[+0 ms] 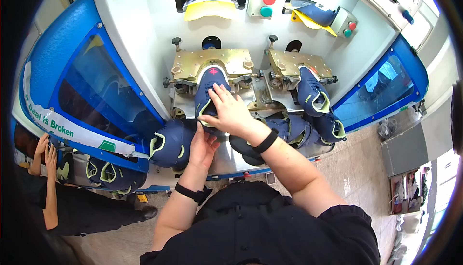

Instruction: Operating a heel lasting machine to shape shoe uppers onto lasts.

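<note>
A navy high-cut shoe (pixel 205 100) with a pale green collar lining and a red mark near the toe sits with its toe in the left metal clamp (pixel 212 61). My right hand (pixel 229 112) lies over its laces and tongue, fingers stretched out, thumb at the collar. At the heel is my left hand (pixel 203 145), thumb against the heel's left side and fingers loosely curled just below it. My hands cover much of the heel and collar. A similar shoe (pixel 311 91) stands toe-in at the right clamp (pixel 301 66).
More navy shoes (pixel 171 142) lie along the machine's front edge, on both sides of my hands. Blue windowed doors (pixel 103 81) flank the white cabinet. Yellow-edged pads (pixel 210 10) and red and green buttons (pixel 266 11) are above. At far left, another person's hands (pixel 47 154) are near shoes.
</note>
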Motion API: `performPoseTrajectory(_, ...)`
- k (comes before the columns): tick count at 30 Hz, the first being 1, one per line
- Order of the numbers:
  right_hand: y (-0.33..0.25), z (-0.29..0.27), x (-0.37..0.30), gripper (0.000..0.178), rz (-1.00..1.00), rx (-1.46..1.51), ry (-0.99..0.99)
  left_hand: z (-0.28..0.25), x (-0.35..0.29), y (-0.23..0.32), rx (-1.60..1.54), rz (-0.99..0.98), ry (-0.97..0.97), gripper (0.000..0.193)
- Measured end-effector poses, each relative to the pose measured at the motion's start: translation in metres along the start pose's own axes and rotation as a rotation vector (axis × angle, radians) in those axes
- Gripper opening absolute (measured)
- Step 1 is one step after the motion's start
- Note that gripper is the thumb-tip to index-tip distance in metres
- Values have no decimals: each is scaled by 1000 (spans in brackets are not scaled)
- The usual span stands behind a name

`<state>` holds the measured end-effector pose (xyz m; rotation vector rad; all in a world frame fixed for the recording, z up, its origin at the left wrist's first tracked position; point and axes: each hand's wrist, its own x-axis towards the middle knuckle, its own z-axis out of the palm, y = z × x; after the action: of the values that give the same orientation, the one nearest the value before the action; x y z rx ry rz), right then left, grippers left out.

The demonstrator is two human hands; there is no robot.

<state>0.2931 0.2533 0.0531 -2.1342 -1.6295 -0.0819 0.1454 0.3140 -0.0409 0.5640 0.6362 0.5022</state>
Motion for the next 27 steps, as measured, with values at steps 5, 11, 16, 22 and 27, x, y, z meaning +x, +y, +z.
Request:
performPoseTrajectory(5, 50, -23, -53, 42, -47, 247, 167, -4, -9, 3, -61, 19, -40, 46)
performPoseTrajectory(11, 94, -27, -155, 27, -226, -301, -419, -13, -30, -10, 271, -238, 2, 44)
performPoseTrajectory(16, 102, -55, -168, 24, -78, -109, -119, -2, -32, -23, 493, -89, -144, 30)
performPoseTrajectory(22, 81, -136, -179, 23, 736, 1139, -132, 34, -49, -29, 661, -170, -599, 42)
performPoseTrajectory(27, 34, -114, -163, 25, 742, 1390, 293, 79, -54, -19, -62, -51, -751, 48)
